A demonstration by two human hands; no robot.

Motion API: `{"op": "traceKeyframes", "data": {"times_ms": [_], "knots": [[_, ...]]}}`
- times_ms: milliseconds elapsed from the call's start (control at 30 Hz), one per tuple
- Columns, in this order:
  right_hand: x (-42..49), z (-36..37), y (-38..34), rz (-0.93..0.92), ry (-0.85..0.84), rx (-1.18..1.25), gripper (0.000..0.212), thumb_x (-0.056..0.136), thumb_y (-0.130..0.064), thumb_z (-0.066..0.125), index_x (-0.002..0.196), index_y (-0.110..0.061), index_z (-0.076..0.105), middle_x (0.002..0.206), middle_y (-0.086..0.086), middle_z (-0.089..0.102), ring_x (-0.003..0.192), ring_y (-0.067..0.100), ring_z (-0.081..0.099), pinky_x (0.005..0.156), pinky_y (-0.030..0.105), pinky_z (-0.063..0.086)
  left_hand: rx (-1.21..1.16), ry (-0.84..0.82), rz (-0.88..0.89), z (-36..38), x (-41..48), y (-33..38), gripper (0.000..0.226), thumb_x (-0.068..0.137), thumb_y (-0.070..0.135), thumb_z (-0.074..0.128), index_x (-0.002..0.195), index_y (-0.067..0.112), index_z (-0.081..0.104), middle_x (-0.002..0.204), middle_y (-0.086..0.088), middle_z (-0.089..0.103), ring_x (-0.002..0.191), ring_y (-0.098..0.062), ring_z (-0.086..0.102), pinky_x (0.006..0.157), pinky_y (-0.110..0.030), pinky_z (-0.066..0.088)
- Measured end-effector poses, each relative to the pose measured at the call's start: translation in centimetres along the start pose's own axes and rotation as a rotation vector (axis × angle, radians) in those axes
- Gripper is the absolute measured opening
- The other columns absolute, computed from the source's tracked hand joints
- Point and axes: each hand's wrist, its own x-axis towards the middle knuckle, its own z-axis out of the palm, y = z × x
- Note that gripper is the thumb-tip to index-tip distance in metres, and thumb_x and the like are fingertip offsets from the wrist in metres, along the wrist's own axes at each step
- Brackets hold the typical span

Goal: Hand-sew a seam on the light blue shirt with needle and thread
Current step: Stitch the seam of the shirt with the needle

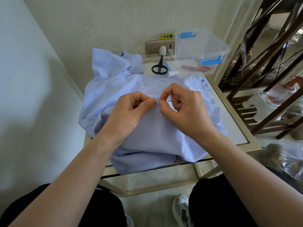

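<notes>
Light blue shirt [147,128] lies crumpled over a pale-topped table [229,122], with both forearms entering from 6 o'clock and meeting over its middle. The left hand [129,112] rests heel-down on the cloth, its fingers curled into the palm and its thumb pressed against the forefinger, pinching a fold of the shirt at the stitched edge. The needle [167,101] lies just at 3 o'clock of that thumb tip, with its long axis almost level along the 9-to-3 line. Its bright end is toward 9 o'clock, touching the pinched fold; which end bears the point cannot be told. The right hand [185,110] pinches the needle between thumb and forefinger, the other fingers curled behind, and the shaft runs on under them toward 3 o'clock. At 12 o'clock of the hands lie black scissors [159,68] and a white thread spool [173,73], with a clear plastic box [200,45] at 1 o'clock.
</notes>
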Motion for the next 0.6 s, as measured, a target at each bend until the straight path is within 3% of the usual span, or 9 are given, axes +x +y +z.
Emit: {"op": "traceKeyframes", "data": {"times_ms": [133, 267, 400, 500, 600], "knots": [[0.0, -0.4, -0.3, 0.006, -0.108, 0.090, 0.007, 0.082, -0.013, 0.064, 0.076, -0.015, 0.060, 0.046, -0.010, 0.025, 0.045, 0.008, 0.031, 0.050, 0.011, 0.027, 0.005, -0.012, 0.012, -0.1, 0.0, -0.1, 0.018, 0.095, 0.018, 0.062, 0.079, 0.013, 0.069, 0.076, -0.006, 0.066, 0.074, -0.011, 0.056, 0.074, -0.027, 0.043], [-0.2, -1.1, -0.6, -0.041, -0.269, 0.123, 0.007, 0.081, -0.004, 0.065, 0.076, -0.009, 0.062, 0.051, -0.011, 0.026, 0.045, 0.008, 0.029, 0.051, 0.011, 0.027, 0.028, -0.019, 0.043, -0.1, 0.0, 0.0, 0.022, 0.095, 0.016, 0.060, 0.074, 0.014, 0.065, 0.064, 0.010, 0.061, 0.063, -0.001, 0.051, 0.064, -0.013, 0.040], [0.1, -1.7, -0.5, 0.053, -0.327, 0.194, 0.014, 0.085, 0.000, 0.067, 0.076, -0.010, 0.064, 0.053, -0.008, 0.025, 0.046, 0.007, 0.025, 0.052, 0.011, 0.026, 0.055, 0.015, 0.056, -0.1, 0.1, 0.0, 0.025, 0.096, 0.012, 0.059, 0.071, 0.017, 0.063, 0.054, 0.019, 0.055, 0.056, 0.005, 0.048, 0.059, -0.007, 0.036], [0.1, -2.9, -0.6, 0.147, -0.580, 0.297, 0.013, 0.087, -0.005, 0.069, 0.076, -0.012, 0.067, 0.052, -0.005, 0.026, 0.049, 0.007, 0.023, 0.053, 0.014, 0.026, 0.070, 0.058, 0.047, -0.2, 0.3, -0.1, 0.022, 0.095, 0.014, 0.060, 0.074, 0.017, 0.064, 0.056, 0.020, 0.055, 0.058, 0.005, 0.048, 0.060, -0.007, 0.037], [0.2, -3.4, -0.4, 0.199, -0.929, 0.297, 0.007, 0.086, -0.011, 0.073, 0.079, -0.011, 0.071, 0.056, 0.019, 0.036, 0.055, 0.017, 0.029, 0.058, 0.021, 0.029, 0.066, 0.090, 0.027, -0.1, 0.3, -0.3, 0.020, 0.094, 0.017, 0.061, 0.074, 0.018, 0.065, 0.059, 0.017, 0.054, 0.061, 0.002, 0.046, 0.059, -0.007, 0.037]]}}
